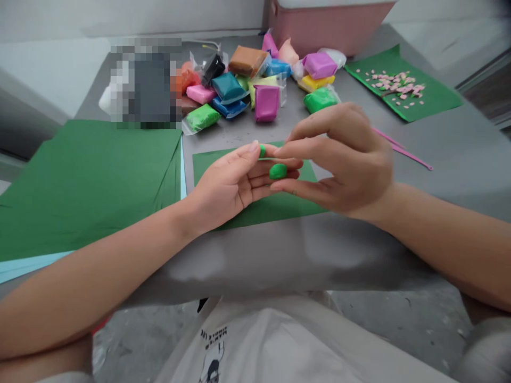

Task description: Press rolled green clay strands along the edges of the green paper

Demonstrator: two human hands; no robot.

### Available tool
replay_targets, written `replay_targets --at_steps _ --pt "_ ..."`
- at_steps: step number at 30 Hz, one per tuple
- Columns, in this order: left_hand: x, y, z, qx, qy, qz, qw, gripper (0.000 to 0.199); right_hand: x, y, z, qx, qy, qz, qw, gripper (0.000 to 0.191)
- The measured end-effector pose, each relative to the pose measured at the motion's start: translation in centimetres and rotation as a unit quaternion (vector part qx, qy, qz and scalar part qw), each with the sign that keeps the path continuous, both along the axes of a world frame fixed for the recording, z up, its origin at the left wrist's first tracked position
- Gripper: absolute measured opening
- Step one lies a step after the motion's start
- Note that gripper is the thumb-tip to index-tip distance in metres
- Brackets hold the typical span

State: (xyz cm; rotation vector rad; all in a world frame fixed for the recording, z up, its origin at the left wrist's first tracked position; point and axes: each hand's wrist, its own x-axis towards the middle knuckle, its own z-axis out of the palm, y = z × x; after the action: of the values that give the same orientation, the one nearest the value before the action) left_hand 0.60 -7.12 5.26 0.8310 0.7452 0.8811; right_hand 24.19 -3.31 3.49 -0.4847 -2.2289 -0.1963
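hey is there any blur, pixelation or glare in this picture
In the head view, coarse pixelation hides an upper-left patch; the grey tabletop shows soft, pale smears along its near side; the oval green lump reads clearly; no harsh glare stands out.

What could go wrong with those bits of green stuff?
The larger green clay lump rests unclasped on the fingers of the left hand, so it might roll off onto the green sheet below. The smaller green clay piece, pinched in that same hand, could get squashed.
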Motion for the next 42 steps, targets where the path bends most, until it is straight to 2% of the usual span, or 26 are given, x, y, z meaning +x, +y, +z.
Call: replay_targets --at_steps 2,5,8,10,12,13,15,17,19,23,25,27,30,32,33,34,36,37,38,40,42 --pt "0.0 0.1 0.1 -0.013 0.004 0.001 1.000 0.037 -0.4 -0.2 0.3 0.000 0.012 0.022 1.000 0.016" --pt "0.1 0.1 0.1 -0.025 0.016 0.034 0.999 0.032 -0.4 -0.6 1.9 -0.065 0.022 0.009 0.998 0.016" --pt "0.0 0.0 0.0 -0.016 0.035 0.055 0.998 0.026 1.5 0.5 3.6 -0.117 0.054 -0.112 0.985 0.029" --pt "-0.1 0.0 -0.1 0.004 0.043 0.055 0.998 0.013 4.0 2.8 4.0 -0.144 0.042 -0.151 0.977 0.032" --pt "-0.2 0.1 -0.2 0.021 0.048 0.061 0.997 0.004 7.1 6.2 3.5 -0.171 -0.026 -0.155 0.973 0.025" --pt "-0.2 0.1 -0.2 0.025 0.049 0.068 0.996 0.009 8.6 8.0 2.9 -0.200 -0.086 -0.144 0.965 0.023" --pt "-0.2 0.1 -0.2 0.026 0.052 0.083 0.995 0.014 11.0 11.4 1.5 -0.236 -0.134 -0.149 0.951 0.030" --pt "-0.1 0.1 -0.1 0.025 0.062 0.090 0.994 0.017 12.2 13.9 0.1 -0.249 -0.138 -0.199 0.938 0.034" --pt "0.0 0.0 0.1 0.027 0.076 0.091 0.993 0.020 12.3 15.1 -1.1 -0.269 -0.149 -0.214 0.927 0.032" --pt "0.0 -0.1 0.1 0.037 0.076 0.094 0.992 0.012 11.8 15.5 -2.5 -0.282 -0.124 -0.224 0.925 0.023" --pt "-0.1 -0.1 -0.1 0.036 0.074 0.092 0.992 0.006 12.1 15.6 -3.1 -0.295 -0.126 -0.218 0.922 0.028" --pt "-0.2 -0.1 -0.3 0.034 0.076 0.089 0.993 0.012 12.6 15.8 -3.3 -0.281 -0.138 -0.201 0.928 0.038" --pt "-0.3 0.0 -0.4 0.031 0.070 0.083 0.994 0.020 12.5 15.2 -2.2 -0.262 -0.132 -0.216 0.931 0.048" --pt "-0.3 0.0 -0.4 0.031 0.065 0.079 0.994 0.017 11.4 13.5 -0.7 -0.303 -0.068 -0.274 0.910 0.043" --pt "-0.3 0.0 -0.4 0.031 0.064 0.076 0.995 0.013 10.4 12.4 0.1 -0.347 -0.002 -0.279 0.895 0.040" --pt "-0.3 0.0 -0.4 0.031 0.065 0.074 0.995 0.009 9.4 11.1 0.9 -0.380 0.083 -0.264 0.883 0.035" --pt "-0.4 0.0 -0.4 0.029 0.065 0.073 0.995 0.006 7.2 8.7 2.2 -0.411 0.128 -0.220 0.875 0.023" --pt "-0.4 0.1 -0.4 0.027 0.064 0.074 0.995 0.007 6.2 7.7 2.6 -0.438 0.151 -0.175 0.869 0.019" --pt "-0.4 0.1 -0.4 0.026 0.062 0.076 0.995 0.009 5.4 6.9 2.8 -0.487 0.213 -0.078 0.844 0.018" --pt "-0.3 0.1 -0.4 0.024 0.053 0.078 0.995 0.013 4.2 6.0 3.1 -0.548 0.252 0.031 0.797 0.032" --pt "-0.2 0.1 -0.4 0.021 0.043 0.078 0.996 0.014 3.5 5.6 3.2 -0.589 0.256 0.073 0.763 0.041"
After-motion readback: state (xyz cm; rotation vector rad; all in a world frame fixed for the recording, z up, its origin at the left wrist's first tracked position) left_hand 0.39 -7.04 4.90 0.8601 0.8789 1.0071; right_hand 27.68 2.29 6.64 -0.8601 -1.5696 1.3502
